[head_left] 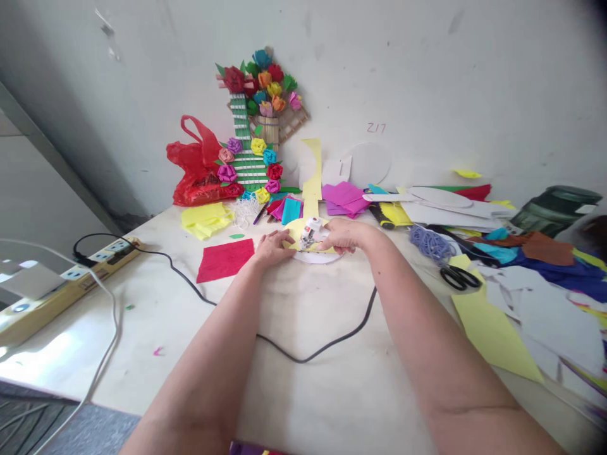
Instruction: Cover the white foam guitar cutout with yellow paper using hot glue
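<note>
My right hand (345,235) is closed round a small white tool with orange-red marks that looks like a glue gun (312,231). Its lower end is over yellow paper (294,231), which lies on a round white card (318,258). My left hand (275,247) rests at the left edge of this paper, fingers stretched out and pressing down. A long yellow strip (312,189) extends from behind the tool and leans up toward the wall. The tool's exact tip is too small to make out.
A black cord (303,361) loops across the table from a power strip (102,256). Red crepe paper (226,260) lies left. Scissors (459,278), blue yarn (430,244) and paper scraps lie right. Paper-flower decorations (250,142) and a red plastic bag (194,164) stand behind.
</note>
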A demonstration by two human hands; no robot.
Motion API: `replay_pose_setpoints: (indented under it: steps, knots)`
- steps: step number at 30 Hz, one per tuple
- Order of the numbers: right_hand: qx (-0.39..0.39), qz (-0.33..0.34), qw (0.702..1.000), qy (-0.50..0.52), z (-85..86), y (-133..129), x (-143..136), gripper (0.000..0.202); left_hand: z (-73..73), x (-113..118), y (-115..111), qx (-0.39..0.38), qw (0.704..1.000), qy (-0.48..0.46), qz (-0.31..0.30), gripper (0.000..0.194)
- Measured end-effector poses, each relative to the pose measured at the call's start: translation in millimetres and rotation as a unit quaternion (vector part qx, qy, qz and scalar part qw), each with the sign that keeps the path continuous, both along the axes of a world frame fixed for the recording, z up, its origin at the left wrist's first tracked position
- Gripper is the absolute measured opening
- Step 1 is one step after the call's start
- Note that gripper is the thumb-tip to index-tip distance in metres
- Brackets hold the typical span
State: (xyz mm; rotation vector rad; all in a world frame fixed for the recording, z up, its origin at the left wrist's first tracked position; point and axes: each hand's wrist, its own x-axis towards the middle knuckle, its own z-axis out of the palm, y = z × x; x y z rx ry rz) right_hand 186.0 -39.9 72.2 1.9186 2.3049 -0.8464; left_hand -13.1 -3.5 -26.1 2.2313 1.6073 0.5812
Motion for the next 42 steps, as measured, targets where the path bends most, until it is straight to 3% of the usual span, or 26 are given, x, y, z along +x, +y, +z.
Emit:
replay_pose_setpoints:
  steps: [8, 17, 29, 42]
  knots:
    - [-0.016, 0.008, 0.999, -0.038, 2.1, 7, -4, 0.032, 4.1, 0, -1, -0.005, 1.0, 0.009, -0.001, 0.031]
    - [-0.039, 0.005, 0.998, -0.053, 7.9, 10, -10, 0.039, 7.9, 1, -5, -0.013, 1.0, 0.009, 0.002, 0.032]
    - [-0.042, 0.012, 0.997, -0.065, 12.7, 10, -12, 0.046, 3.2, 0, -1, -0.008, 1.0, 0.021, -0.008, 0.034]
    - [-0.036, 0.035, 0.995, -0.09, 12.2, 14, -12, 0.039, 5.8, 2, -3, -0.022, 0.999, 0.022, -0.009, 0.037]
